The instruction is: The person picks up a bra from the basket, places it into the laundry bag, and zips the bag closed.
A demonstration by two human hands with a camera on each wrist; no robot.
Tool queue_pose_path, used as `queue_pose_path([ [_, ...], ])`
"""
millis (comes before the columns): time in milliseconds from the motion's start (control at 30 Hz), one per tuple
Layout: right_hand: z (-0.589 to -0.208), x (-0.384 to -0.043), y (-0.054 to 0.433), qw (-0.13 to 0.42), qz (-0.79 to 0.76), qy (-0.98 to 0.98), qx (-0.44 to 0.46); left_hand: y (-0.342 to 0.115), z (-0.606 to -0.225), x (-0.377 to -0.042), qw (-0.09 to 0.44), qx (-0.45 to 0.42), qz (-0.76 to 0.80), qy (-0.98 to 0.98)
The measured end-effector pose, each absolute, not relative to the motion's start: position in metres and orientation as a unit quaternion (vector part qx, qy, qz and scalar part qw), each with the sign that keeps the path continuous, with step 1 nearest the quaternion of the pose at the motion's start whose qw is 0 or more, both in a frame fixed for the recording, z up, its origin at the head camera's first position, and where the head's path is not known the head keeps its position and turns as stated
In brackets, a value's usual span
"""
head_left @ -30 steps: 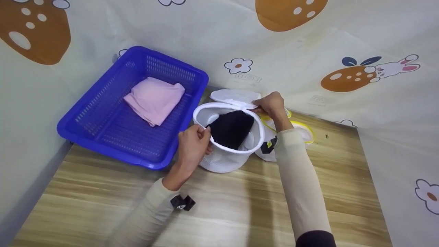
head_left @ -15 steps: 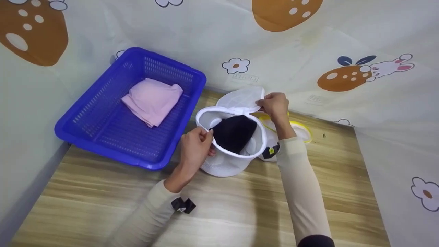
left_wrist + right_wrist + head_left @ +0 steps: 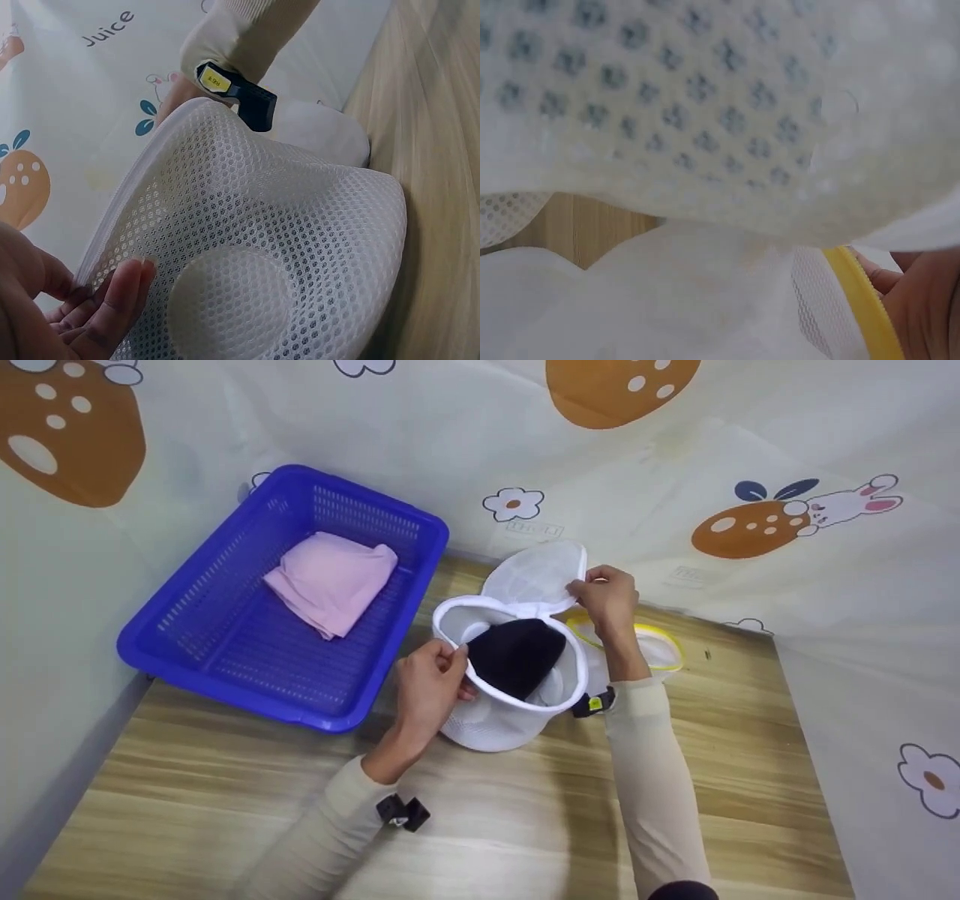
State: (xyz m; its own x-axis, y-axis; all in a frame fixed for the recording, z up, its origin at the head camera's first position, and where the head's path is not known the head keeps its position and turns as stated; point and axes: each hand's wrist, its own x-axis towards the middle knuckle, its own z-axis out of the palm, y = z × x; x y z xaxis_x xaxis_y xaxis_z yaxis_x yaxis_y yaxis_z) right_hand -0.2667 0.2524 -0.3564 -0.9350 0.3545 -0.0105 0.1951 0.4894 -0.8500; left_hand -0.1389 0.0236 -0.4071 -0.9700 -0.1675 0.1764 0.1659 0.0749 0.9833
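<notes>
The word "Juice" (image 3: 108, 28) on the patterned wall sheet (image 3: 90, 97)

The mesh bag (image 3: 499, 729) is white (honeycomb-patterned), the basket (image 3: 255, 660) blue.

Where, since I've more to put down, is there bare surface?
Bare wood shows between the beige sleeves, right of the right one, and in front of the blue basket. It's crowded around the white mesh bag, between basket and yellow-rimmed bag.

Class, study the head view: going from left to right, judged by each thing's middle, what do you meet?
Blue plastic basket holding folded pink cloth → left hand → black cloth inside white mesh bag → right hand → printed rabbit.
</notes>
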Motion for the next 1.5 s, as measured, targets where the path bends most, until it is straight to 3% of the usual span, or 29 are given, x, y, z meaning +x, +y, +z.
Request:
queue_pose_path([
  [433, -0.367, -0.255, 0.262, 0.136, 0.582, -0.791, -0.134, 0.024, -0.405, -0.139, 0.093, 0.005, -0.698, -0.71],
  [933, -0.368, -0.244, 0.269, 0.194, 0.588, -0.778, -0.107, 0.023, -0.405, -0.14, 0.079, 0.022, -0.727, -0.682],
  [1167, -0.365, -0.238, 0.271, 0.196, 0.587, -0.779, -0.1, 0.017, -0.402, -0.145, 0.068, 0.018, -0.748, -0.66],
  [1400, -0.369, -0.232, 0.274, 0.21, 0.597, -0.77, -0.087, 0.011, -0.375, -0.134, 0.037, 0.03, -0.755, -0.654],
  [1500, -0.37, -0.229, 0.276, 0.215, 0.608, -0.76, -0.078, 0.012, -0.388, -0.139, 0.028, 0.037, -0.76, -0.648],
])
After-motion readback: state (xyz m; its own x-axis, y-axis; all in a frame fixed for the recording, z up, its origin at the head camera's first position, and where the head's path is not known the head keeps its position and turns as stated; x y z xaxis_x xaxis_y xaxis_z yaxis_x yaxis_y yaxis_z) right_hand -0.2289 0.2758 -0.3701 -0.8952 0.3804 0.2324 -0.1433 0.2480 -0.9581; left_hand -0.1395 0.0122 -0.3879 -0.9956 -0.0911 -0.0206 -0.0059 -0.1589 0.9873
